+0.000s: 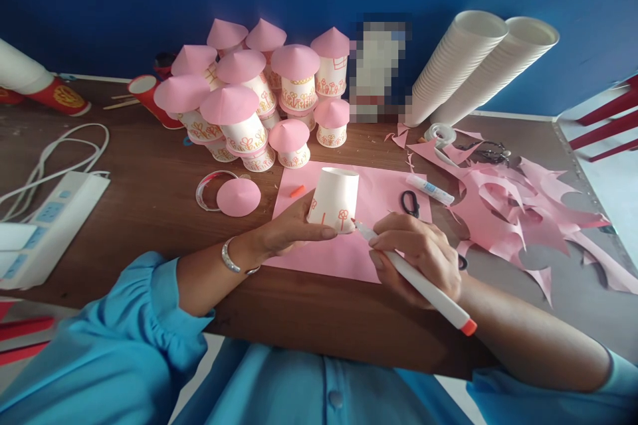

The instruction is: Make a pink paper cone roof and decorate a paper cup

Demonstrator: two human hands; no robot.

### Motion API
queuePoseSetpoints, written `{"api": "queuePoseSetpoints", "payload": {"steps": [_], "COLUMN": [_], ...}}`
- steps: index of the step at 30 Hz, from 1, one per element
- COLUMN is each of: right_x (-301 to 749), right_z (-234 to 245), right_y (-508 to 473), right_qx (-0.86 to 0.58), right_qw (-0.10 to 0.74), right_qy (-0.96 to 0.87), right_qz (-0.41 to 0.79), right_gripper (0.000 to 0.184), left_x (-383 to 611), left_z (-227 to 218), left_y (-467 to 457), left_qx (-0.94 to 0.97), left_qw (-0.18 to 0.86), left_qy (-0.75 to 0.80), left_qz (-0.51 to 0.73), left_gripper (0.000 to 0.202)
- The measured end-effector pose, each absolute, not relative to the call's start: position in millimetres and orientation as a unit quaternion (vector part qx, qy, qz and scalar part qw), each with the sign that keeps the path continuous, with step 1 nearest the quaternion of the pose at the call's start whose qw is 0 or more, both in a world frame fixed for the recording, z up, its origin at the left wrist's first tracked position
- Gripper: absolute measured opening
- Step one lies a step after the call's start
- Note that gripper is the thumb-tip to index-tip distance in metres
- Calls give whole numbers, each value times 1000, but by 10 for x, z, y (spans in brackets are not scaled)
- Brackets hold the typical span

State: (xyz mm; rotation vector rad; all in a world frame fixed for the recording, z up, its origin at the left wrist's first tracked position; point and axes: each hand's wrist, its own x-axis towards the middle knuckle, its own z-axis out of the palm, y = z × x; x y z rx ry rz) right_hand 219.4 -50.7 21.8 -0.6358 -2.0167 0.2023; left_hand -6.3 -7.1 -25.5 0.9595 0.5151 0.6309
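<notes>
Left grip [294,229] closes around the upturned cup [333,199], bracing it over the middle of the pink sheet [379,196] so its wall faces the pen [413,279]. Right grip [419,255], at the sheet's lower right corner, pinches that pen with its tip on the cup's lower edge.

Place: handicraft workspace
Surface: brown wooden table [149,192]
Signs: pink-roofed decorated paper cups [259,99], stacked white paper cups [473,60], pink paper offcuts [523,206]

Upside-down white paper cup [335,198] with orange drawings, marker [428,291] tip touching it.
</notes>
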Motion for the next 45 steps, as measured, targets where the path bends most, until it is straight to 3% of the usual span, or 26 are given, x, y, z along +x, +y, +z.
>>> {"api": "queuePoseSetpoints", "payload": {"steps": [10, 15, 20, 45], "right_x": [2185, 2157, 2153, 2189], "right_z": [133, 125, 119, 166], "right_y": [-516, -540, -535, -495], "right_qx": [-261, -255, -235, -240], "right_qw": [487, 470, 478, 494], "right_qy": [-830, -841, -842, -832], "right_qz": [77, 74, 85, 77], "right_gripper": [16, 18, 19, 22], "left_x": [-6, -11, 2, -50], "left_z": [-193, -193, -174, -308], "left_y": [-68, -69, -53, -36], "left_qx": [437, 466, 464, 422], "left_qw": [815, 798, 798, 823], "left_qy": [183, 228, 238, 166], "left_qz": [333, 307, 302, 341], "left_gripper": [42, 59, 42, 37]}}
